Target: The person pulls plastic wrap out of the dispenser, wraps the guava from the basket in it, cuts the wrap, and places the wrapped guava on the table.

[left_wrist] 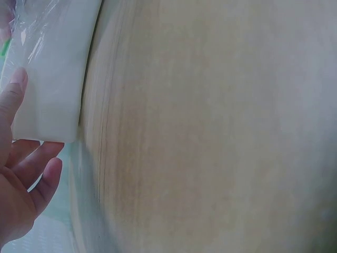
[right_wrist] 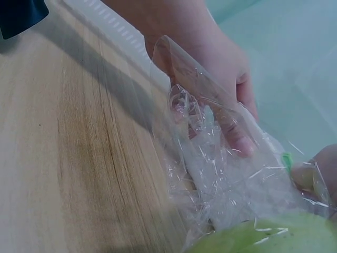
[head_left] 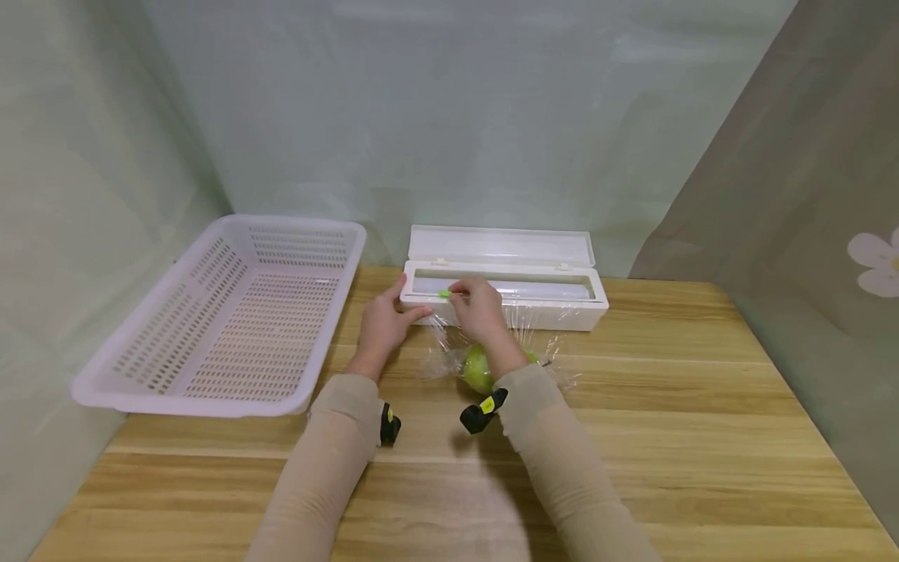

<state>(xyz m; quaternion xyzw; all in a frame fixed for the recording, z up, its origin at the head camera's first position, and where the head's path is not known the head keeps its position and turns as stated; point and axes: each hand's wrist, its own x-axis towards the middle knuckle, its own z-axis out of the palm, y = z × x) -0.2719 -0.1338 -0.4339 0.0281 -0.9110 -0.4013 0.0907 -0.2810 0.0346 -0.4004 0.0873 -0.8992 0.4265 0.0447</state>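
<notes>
Left wall: beside you a pale side sheet (head_left: 70, 179), softly creased, fills the left edge of the frame.
White basket: the slotted plastic basket (head_left: 211, 407) sits at centre left, on the left part of the table.
Left hand: your left hand (head_left: 382, 326) grips the left end of the box, thumb on its front face, the other fingers bent against its end and slightly apart.
Back wall: a grey-green back sheet (head_left: 449, 117), faintly shiny and wrinkled, spans the top of the frame behind the box.
Film box: the white box (head_left: 572, 318) lies just above the frame's centre, its lid (head_left: 502, 245) raised behind it and a roll (head_left: 551, 290) inside.
Right hand: your right hand (head_left: 482, 312) pinches the green slider (head_left: 445, 293) between thumb and fingers.
Green fruit: the fruit (head_left: 478, 372) lies below the box, near the frame's centre, under crinkled clear film (head_left: 441, 357) running to the box.
Tabletop: your wood-grained table (head_left: 667, 445) fills the lower frame, its right corner rounded.
Right wall: a brownish curtain (head_left: 787, 179) slants down the right edge, bearing a pale flower (head_left: 878, 264).
</notes>
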